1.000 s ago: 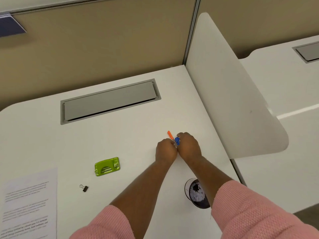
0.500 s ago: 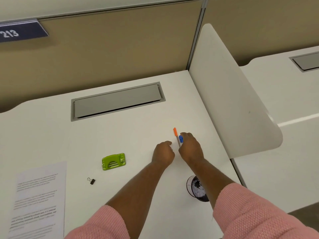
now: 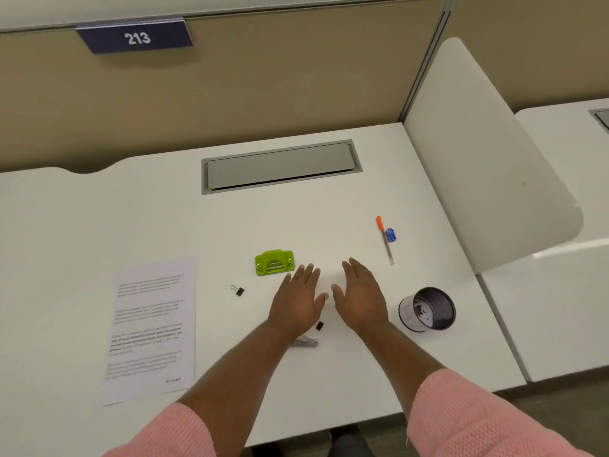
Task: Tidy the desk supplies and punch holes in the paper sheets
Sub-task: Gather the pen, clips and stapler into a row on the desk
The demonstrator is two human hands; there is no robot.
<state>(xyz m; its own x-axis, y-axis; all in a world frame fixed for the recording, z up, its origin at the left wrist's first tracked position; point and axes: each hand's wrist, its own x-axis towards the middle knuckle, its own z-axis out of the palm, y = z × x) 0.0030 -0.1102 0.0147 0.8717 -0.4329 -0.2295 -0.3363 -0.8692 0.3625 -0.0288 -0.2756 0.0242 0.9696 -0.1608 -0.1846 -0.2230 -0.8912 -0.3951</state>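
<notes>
Above desk (image 3: 99, 209): L hand (image 3: 298, 305), R hand (image 3: 361, 300) flat, fingers straight.

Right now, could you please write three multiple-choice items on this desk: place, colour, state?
1. The small blue plastic sharpener lies: A on the printed paper sheet; B beside the orange-capped pen; C in the black mesh cup.
2. The plastic hole punch is: A red; B black; C green.
3. The left hand and right hand are: A open, holding nothing; B gripping the pen; C pinching the sheet.
1 B, it sits by the pen's cap; 2 C, lime-green body; 3 A, fingers straight, empty.
</notes>
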